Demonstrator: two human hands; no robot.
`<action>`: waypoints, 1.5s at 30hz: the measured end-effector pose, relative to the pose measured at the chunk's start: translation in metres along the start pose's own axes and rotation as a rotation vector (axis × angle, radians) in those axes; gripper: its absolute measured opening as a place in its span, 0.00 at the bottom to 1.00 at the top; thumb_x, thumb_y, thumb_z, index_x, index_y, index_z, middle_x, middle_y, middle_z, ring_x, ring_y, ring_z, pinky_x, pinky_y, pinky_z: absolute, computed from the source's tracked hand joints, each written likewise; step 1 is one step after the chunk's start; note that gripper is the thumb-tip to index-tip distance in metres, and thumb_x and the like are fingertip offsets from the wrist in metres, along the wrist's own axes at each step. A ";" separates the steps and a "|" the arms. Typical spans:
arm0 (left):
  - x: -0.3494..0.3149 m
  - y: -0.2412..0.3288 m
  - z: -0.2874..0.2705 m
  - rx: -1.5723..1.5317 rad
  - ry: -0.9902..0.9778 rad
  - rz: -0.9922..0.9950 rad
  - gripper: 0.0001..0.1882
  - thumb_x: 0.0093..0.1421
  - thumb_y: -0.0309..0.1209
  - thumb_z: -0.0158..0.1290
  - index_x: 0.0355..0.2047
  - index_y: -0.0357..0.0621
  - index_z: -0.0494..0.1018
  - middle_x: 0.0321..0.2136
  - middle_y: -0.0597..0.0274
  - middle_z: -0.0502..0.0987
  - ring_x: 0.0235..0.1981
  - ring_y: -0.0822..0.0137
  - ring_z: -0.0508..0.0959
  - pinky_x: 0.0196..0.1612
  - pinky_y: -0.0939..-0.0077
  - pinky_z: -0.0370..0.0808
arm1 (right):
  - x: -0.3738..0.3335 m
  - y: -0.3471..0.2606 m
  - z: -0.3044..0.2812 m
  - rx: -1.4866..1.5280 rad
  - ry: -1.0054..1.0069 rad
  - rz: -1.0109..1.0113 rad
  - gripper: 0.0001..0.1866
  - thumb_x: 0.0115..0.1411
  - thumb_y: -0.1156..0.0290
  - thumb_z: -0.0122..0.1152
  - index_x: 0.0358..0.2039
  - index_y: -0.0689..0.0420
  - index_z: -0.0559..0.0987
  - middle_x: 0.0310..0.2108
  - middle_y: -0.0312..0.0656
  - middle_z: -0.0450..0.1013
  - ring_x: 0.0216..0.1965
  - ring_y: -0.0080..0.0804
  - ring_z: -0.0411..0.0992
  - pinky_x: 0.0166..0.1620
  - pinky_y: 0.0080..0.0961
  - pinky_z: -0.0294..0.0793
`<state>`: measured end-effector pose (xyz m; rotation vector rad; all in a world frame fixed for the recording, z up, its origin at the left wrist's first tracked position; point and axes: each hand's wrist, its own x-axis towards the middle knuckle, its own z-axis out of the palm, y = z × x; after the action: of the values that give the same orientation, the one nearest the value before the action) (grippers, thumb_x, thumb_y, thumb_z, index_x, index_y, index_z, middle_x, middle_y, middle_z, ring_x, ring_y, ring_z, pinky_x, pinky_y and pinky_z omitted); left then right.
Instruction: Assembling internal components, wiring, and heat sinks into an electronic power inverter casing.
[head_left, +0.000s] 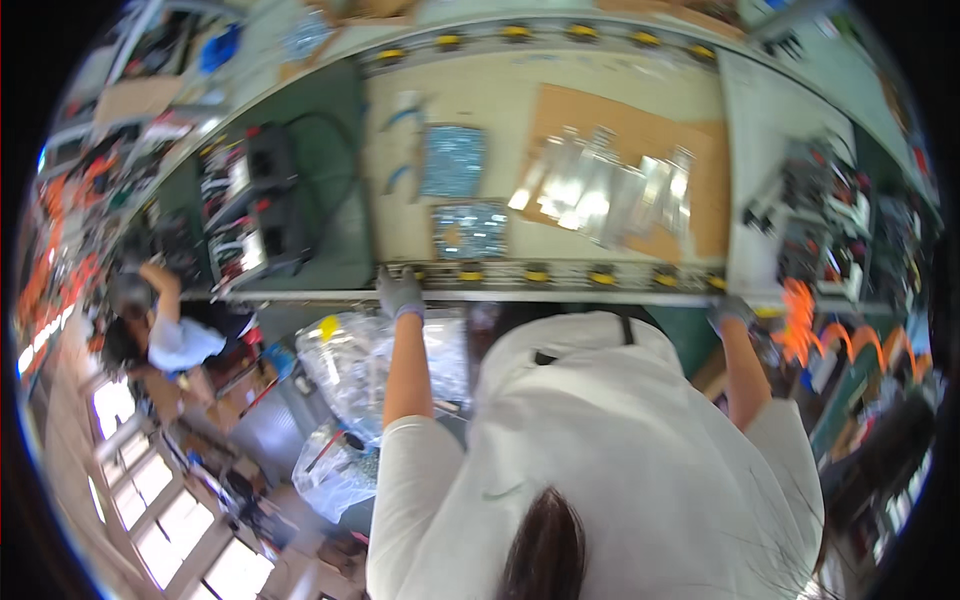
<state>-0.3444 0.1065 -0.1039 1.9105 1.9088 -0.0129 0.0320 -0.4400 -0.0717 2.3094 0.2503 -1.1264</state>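
My left hand, in a grey glove, rests at the near rail of the work line, its thumb and fingers apart and nothing visible in it. Farther right along the same edge is my right hand, also gloved; its fingers are too blurred to make out. Beyond the rail, on the pale line surface, lie a blue pack of small parts and a second silvery-blue pack. Several shiny clear plastic bags are spread on a sheet of brown cardboard to the right.
Yellow-and-black rollers line the far rail. Dark power tools stand left on a green surface, with more equipment at right. An orange coiled hose hangs near my right hand. Clear plastic bags lie below; another person works at left.
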 end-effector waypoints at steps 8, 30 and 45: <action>0.152 -0.043 -0.057 0.468 -0.113 -0.007 0.52 0.50 0.59 0.62 0.66 0.38 0.58 0.64 0.39 0.64 0.63 0.50 0.68 0.61 0.60 0.70 | -0.067 -0.137 -0.041 -0.064 0.052 -0.401 0.18 0.59 0.53 0.54 0.44 0.44 0.84 0.46 0.47 0.79 0.48 0.47 0.77 0.53 0.41 0.75; -0.028 0.119 -0.008 0.566 -0.600 0.121 0.47 0.49 0.63 0.58 0.59 0.39 0.69 0.56 0.43 0.73 0.57 0.53 0.75 0.51 0.58 0.76 | -0.103 -0.238 -0.110 0.204 0.326 -0.572 0.20 0.60 0.54 0.56 0.48 0.50 0.81 0.42 0.46 0.79 0.46 0.48 0.76 0.51 0.43 0.74; -0.078 0.008 0.018 -0.248 -0.725 0.451 0.19 0.59 0.40 0.57 0.49 0.49 0.79 0.44 0.46 0.81 0.49 0.50 0.80 0.53 0.63 0.75 | -0.076 -0.213 -0.059 -0.192 0.445 -0.614 0.37 0.57 0.53 0.58 0.66 0.52 0.65 0.69 0.51 0.57 0.70 0.52 0.53 0.68 0.45 0.56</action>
<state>-0.3356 0.0272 -0.0938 1.7860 0.9484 -0.2773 -0.0599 -0.2249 -0.0689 2.3382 1.2439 -0.7730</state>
